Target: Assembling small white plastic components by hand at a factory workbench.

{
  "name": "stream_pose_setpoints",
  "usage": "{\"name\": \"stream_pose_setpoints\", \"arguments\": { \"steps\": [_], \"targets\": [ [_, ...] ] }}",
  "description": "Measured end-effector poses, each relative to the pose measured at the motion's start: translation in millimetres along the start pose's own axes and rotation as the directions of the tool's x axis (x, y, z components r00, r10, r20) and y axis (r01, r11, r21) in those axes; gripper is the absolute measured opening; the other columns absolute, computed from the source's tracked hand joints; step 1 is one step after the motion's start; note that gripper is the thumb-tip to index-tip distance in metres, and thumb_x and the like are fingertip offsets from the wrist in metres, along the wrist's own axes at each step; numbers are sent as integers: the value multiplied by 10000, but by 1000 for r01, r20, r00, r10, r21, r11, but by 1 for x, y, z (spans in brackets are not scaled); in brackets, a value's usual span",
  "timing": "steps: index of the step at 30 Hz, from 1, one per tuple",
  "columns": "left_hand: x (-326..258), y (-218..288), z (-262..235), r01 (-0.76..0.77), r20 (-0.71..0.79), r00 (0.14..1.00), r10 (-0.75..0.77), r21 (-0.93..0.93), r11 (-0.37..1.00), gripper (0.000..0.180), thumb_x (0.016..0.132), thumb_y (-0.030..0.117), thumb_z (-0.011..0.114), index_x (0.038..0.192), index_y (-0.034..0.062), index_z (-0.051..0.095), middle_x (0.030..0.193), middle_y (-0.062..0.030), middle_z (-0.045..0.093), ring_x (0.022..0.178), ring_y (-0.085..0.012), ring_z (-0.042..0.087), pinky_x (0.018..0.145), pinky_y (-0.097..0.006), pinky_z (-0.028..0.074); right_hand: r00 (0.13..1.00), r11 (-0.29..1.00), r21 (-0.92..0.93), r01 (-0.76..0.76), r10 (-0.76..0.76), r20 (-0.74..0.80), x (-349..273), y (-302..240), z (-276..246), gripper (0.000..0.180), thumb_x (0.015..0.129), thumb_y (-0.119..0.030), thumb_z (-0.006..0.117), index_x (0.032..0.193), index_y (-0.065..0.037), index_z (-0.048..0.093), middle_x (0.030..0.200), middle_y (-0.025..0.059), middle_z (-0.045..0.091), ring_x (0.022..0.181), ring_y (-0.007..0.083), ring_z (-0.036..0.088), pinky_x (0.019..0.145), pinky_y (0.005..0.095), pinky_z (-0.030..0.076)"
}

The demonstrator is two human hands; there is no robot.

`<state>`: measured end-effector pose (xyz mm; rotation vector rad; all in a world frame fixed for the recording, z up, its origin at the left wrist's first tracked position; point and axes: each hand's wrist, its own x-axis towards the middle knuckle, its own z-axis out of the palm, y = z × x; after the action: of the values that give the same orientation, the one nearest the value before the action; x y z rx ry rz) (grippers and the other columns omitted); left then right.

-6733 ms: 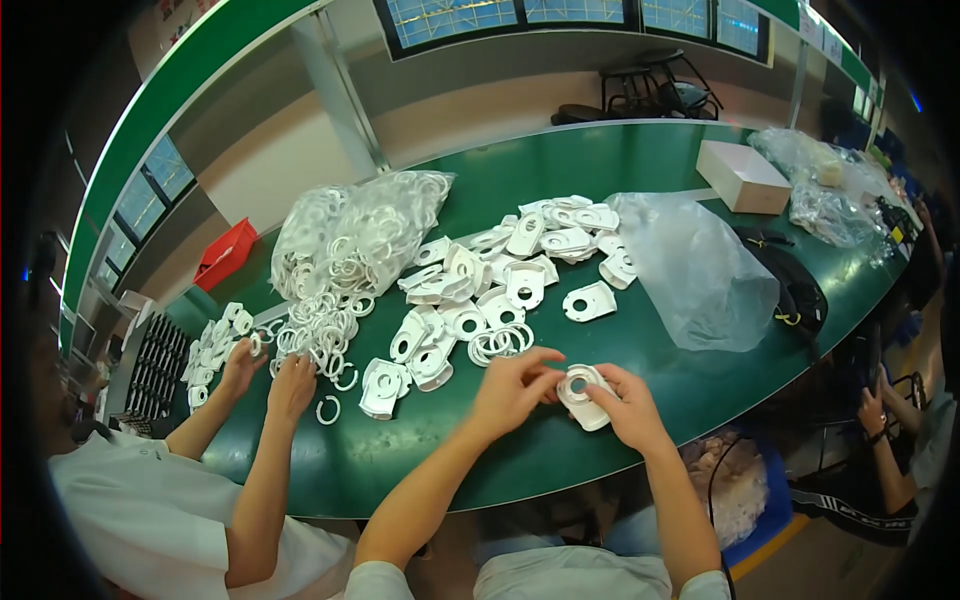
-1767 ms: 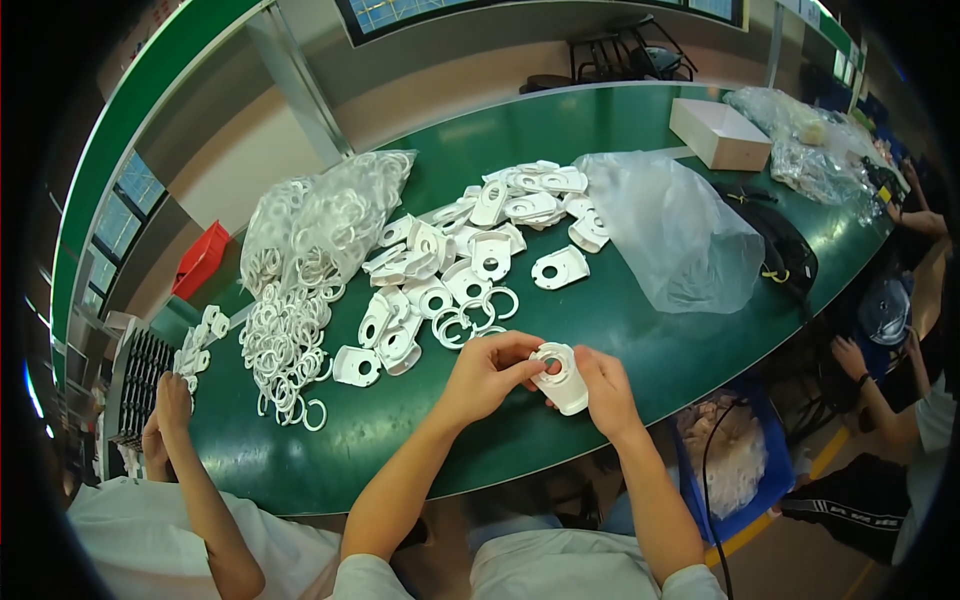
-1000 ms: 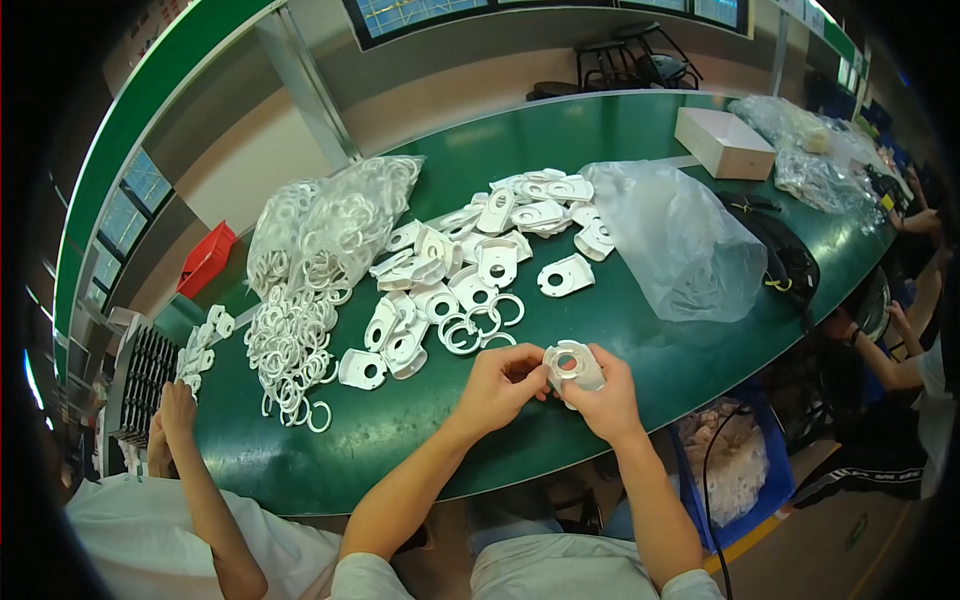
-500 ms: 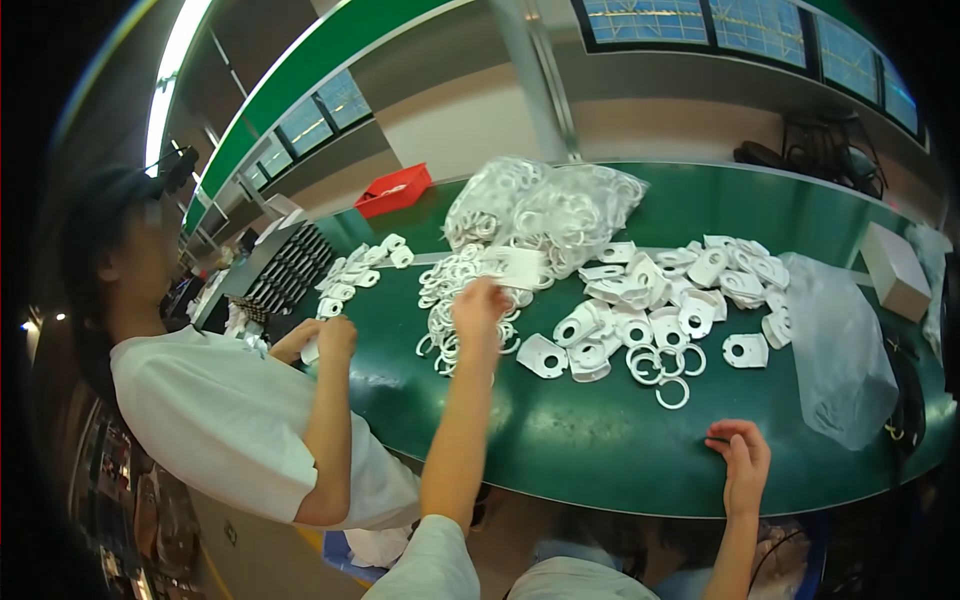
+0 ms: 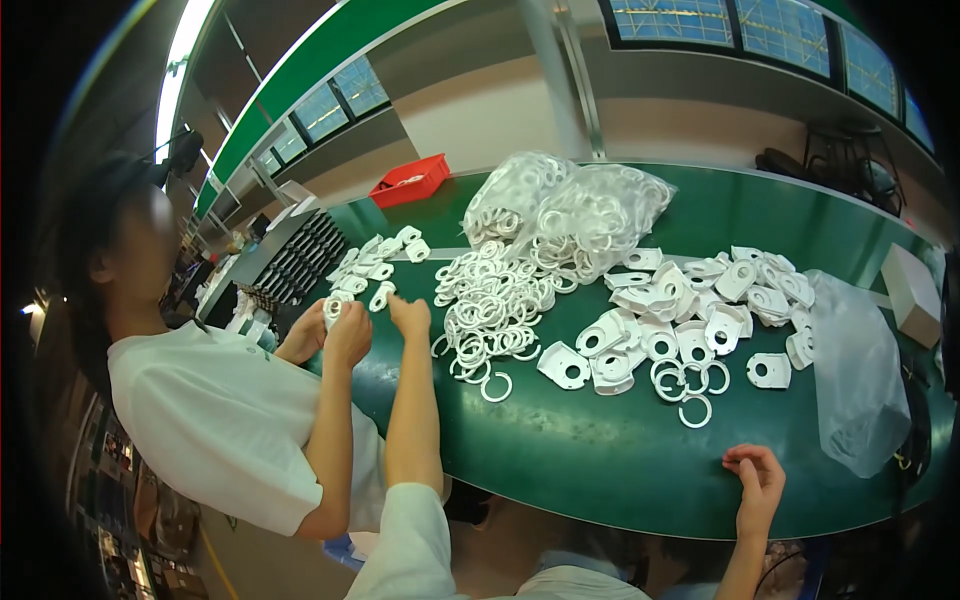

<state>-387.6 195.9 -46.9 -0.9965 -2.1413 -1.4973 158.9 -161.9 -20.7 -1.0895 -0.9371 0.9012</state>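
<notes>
The left hand (image 5: 410, 315) is extended across the front of the worktop (image 5: 580, 450), with its fingertips at the near end of a white plastic housing (image 5: 381, 297). The fingers are drawn close together; whether the housing is pinched or only touched cannot be told. That housing lies just beside a cluster of similar white housings (image 5: 350, 284), so the step in hand is judged to be the laying down of one piece there. Whether a ring is seated in it cannot be made out.

The right hand (image 5: 758, 482) is held over the near edge with its fingers half curled and parted, and nothing is seen in its grasp. A single housing (image 5: 779, 369) lies near it, apart from the main heap of housings (image 5: 672, 290); a few split rings (image 5: 684, 378) overlap beside that heap. The larger pile of rings (image 5: 497, 310) is spread below a clear bag (image 5: 600, 205).

For a clean release, the left fingers would need to be parted and lifted without neighbouring pieces being nudged. Clearance would also have to be kept from the co-worker's hands (image 5: 347, 337), by which another white piece (image 5: 334, 308) is held close by.
</notes>
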Motion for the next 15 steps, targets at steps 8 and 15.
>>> {"name": "stream_pose_setpoints", "arguments": {
  "steps": [8, 15],
  "targets": [
    [-217, 236, -131, -82, 624, 319, 713, -731, 677, 171, 809, 45, 593, 966, 19, 653, 842, -68, 665, 725, -127, 610, 613, -249, 470, 999, 1000, -3, -14, 14, -48, 3, 3, 0, 88, 866, 6, 535, 935, 36, 581, 873, 102, 634, 794, 162, 610, 741, 282, 505],
    [-319, 284, -156, -438, 561, 148, 814, -701, 563, 322, 742, 191, 712, 1004, 21, 629, 1009, -125, 596, 972, -310, 538, 816, -390, 455, 768, 932, -225, 285, -362, -528, 29, -15, -77, 189, 773, 93, 389, 839, 26, 553, 744, 85, 597, 649, 150, 571, 624, 265, 490]
  ]
}}
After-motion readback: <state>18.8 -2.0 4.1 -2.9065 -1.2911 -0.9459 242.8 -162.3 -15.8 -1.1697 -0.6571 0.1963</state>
